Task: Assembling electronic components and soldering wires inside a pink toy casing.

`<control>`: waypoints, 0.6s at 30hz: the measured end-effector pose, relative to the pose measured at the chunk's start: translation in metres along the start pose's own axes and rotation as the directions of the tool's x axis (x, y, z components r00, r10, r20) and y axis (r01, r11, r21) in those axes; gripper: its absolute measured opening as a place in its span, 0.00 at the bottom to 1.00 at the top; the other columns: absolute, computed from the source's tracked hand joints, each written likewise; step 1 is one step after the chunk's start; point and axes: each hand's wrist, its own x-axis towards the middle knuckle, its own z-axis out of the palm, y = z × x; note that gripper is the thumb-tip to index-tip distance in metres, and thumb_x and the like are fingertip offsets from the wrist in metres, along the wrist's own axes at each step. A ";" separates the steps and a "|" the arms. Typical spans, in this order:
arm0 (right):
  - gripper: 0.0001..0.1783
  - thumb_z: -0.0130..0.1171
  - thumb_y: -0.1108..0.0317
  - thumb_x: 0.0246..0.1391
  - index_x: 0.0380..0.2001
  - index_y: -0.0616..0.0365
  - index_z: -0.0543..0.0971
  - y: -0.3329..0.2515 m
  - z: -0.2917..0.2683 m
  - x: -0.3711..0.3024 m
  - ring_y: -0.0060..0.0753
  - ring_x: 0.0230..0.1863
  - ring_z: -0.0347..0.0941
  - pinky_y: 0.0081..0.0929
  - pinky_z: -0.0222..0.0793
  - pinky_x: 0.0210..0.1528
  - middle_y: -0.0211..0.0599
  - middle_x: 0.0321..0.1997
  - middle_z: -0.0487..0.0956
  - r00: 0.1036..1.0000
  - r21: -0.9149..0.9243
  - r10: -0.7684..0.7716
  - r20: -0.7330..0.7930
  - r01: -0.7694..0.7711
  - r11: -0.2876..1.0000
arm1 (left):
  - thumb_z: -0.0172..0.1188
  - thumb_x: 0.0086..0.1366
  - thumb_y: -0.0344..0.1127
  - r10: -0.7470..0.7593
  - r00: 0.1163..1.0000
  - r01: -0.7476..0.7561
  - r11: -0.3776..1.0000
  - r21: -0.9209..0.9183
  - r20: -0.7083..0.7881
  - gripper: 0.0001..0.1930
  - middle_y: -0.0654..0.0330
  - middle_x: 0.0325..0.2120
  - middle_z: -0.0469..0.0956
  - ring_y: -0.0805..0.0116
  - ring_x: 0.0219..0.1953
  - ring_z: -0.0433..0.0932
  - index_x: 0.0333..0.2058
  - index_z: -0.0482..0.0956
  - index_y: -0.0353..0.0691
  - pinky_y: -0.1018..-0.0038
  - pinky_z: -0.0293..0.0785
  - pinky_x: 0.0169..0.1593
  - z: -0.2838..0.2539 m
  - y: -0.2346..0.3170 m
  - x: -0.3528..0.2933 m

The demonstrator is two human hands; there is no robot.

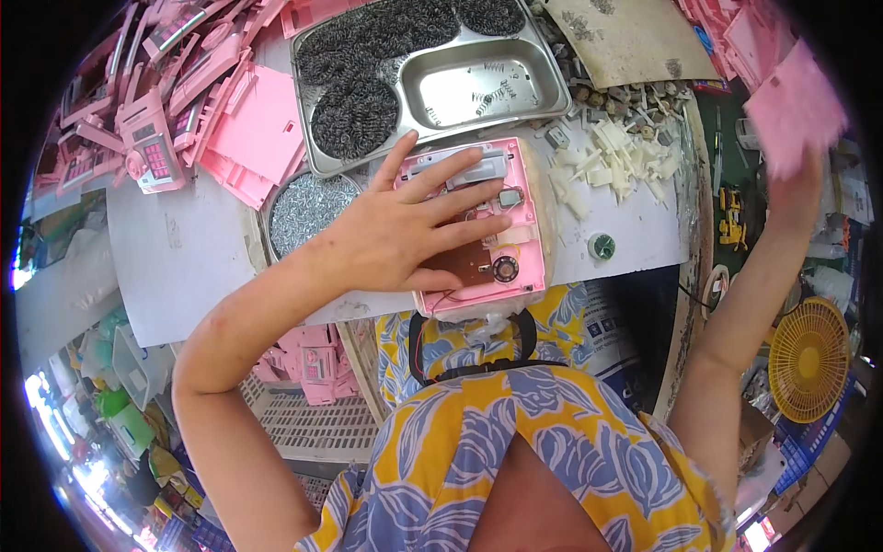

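Left hand [409,223] lies spread over the pink electronics housing [527,207] near centre, right hand [796,173] grips a blurred pink panel [795,109] toward two o'clock; a thumb slip could snag the housing's seven-o'clock wires [448,296].

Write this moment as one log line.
Left hand: spread across open pink case | Right hand: holding pink panel, blurred | Nearby: springs in metal tray

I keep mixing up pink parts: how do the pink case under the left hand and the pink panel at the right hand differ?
The pink case lies beneath the spread left hand; the pink panel is at the right hand, off to the side. The pink case holds a round speaker; the pink panel shows none. The pink case looks fairly sharp, the pink panel blurred. Both are pink.
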 end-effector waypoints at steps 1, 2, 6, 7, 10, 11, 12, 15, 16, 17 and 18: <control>0.33 0.54 0.57 0.67 0.68 0.65 0.64 0.002 0.000 -0.032 0.32 0.66 0.67 0.30 0.66 0.65 0.38 0.66 0.70 0.983 0.009 -0.011 0.186 0.010 1.000 | 0.57 0.62 0.69 0.001 0.995 -0.005 0.999 -0.040 -0.103 0.41 0.63 0.72 0.60 0.49 0.73 0.58 0.69 0.68 0.55 0.41 0.39 0.75 -0.007 0.005 0.008; 0.40 0.58 0.52 0.60 0.69 0.63 0.62 -0.001 0.028 -0.060 0.36 0.67 0.66 0.34 0.64 0.67 0.41 0.68 0.69 0.972 -0.008 -0.012 0.235 0.015 1.000 | 0.61 0.60 0.68 -0.014 0.982 0.000 0.997 -0.075 -0.186 0.43 0.60 0.72 0.61 0.46 0.71 0.61 0.68 0.68 0.51 0.42 0.43 0.75 -0.011 0.009 0.012; 0.55 0.70 0.46 0.47 0.72 0.62 0.60 -0.009 0.143 -0.140 0.44 0.70 0.64 0.42 0.58 0.71 0.47 0.71 0.66 0.851 -0.276 -0.058 0.522 0.233 0.932 | 0.70 0.62 0.51 -0.531 0.797 -0.214 0.196 -0.957 -0.287 0.37 0.55 0.53 0.76 0.60 0.56 0.74 0.63 0.69 0.35 0.61 0.70 0.57 -0.013 0.062 0.041; 0.55 0.72 0.47 0.47 0.72 0.63 0.60 -0.010 0.160 -0.146 0.44 0.70 0.64 0.42 0.58 0.71 0.48 0.71 0.66 0.812 -0.378 -0.079 0.578 0.352 0.856 | 0.69 0.64 0.48 -0.579 0.810 -0.087 0.040 -0.995 -0.094 0.34 0.56 0.49 0.77 0.64 0.52 0.76 0.61 0.70 0.33 0.65 0.73 0.53 -0.030 0.063 0.037; 0.49 0.71 0.56 0.54 0.73 0.63 0.60 -0.004 0.180 -0.138 0.39 0.66 0.67 0.38 0.63 0.67 0.47 0.70 0.68 0.749 -0.262 0.033 0.662 0.190 0.946 | 0.66 0.68 0.41 -0.754 0.655 -0.031 -0.074 -0.997 0.036 0.26 0.56 0.42 0.80 0.72 0.42 0.81 0.57 0.72 0.29 0.74 0.78 0.44 -0.045 0.060 0.027; 0.42 0.65 0.68 0.60 0.73 0.61 0.60 0.003 0.179 -0.131 0.26 0.51 0.74 0.26 0.71 0.53 0.42 0.56 0.78 0.818 -0.103 0.070 0.572 -0.013 0.995 | 0.65 0.68 0.40 -0.804 0.595 -0.083 -0.085 -0.993 0.019 0.26 0.54 0.43 0.81 0.72 0.42 0.81 0.57 0.71 0.29 0.74 0.79 0.44 -0.043 0.057 0.023; 0.40 0.64 0.69 0.61 0.73 0.60 0.60 0.005 0.171 -0.133 0.23 0.46 0.73 0.23 0.71 0.49 0.38 0.51 0.79 0.803 -0.087 0.143 0.579 -0.113 0.990 | 0.65 0.68 0.38 -0.793 0.609 -0.137 -0.091 -0.986 -0.011 0.25 0.54 0.43 0.81 0.72 0.42 0.82 0.58 0.71 0.28 0.74 0.79 0.44 -0.044 0.053 0.017; 0.37 0.61 0.76 0.62 0.72 0.59 0.61 0.006 0.159 -0.159 0.15 0.30 0.71 0.15 0.66 0.33 0.25 0.29 0.77 0.794 -0.098 0.307 0.526 -0.301 0.948 | 0.65 0.68 0.33 -0.809 0.585 -0.049 0.041 -0.998 -0.062 0.28 0.52 0.45 0.82 0.71 0.44 0.82 0.62 0.66 0.28 0.74 0.80 0.44 -0.023 0.048 0.006; 0.37 0.62 0.75 0.62 0.72 0.60 0.61 0.009 0.153 -0.172 0.14 0.29 0.70 0.15 0.66 0.33 0.26 0.29 0.77 0.793 -0.145 0.329 0.513 -0.298 0.944 | 0.65 0.68 0.31 -0.818 0.570 0.026 0.106 -0.994 -0.072 0.30 0.52 0.46 0.82 0.71 0.44 0.83 0.64 0.63 0.27 0.74 0.81 0.45 -0.012 0.048 0.002; 0.37 0.63 0.75 0.61 0.71 0.60 0.62 0.013 0.143 -0.183 0.14 0.28 0.70 0.16 0.65 0.33 0.26 0.28 0.78 0.795 -0.196 0.349 0.497 -0.289 0.937 | 0.66 0.65 0.27 -0.833 0.546 0.038 0.129 -0.991 -0.087 0.38 0.52 0.47 0.82 0.70 0.46 0.82 0.69 0.55 0.28 0.76 0.80 0.46 -0.008 0.054 0.005; 0.37 0.63 0.75 0.61 0.71 0.60 0.63 0.018 0.135 -0.194 0.13 0.28 0.70 0.16 0.65 0.32 0.27 0.28 0.78 0.796 -0.243 0.369 0.480 -0.283 0.928 | 0.66 0.65 0.26 -0.820 0.560 0.118 0.214 -0.970 -0.113 0.40 0.53 0.46 0.83 0.70 0.46 0.83 0.70 0.53 0.28 0.76 0.80 0.46 0.001 0.057 0.001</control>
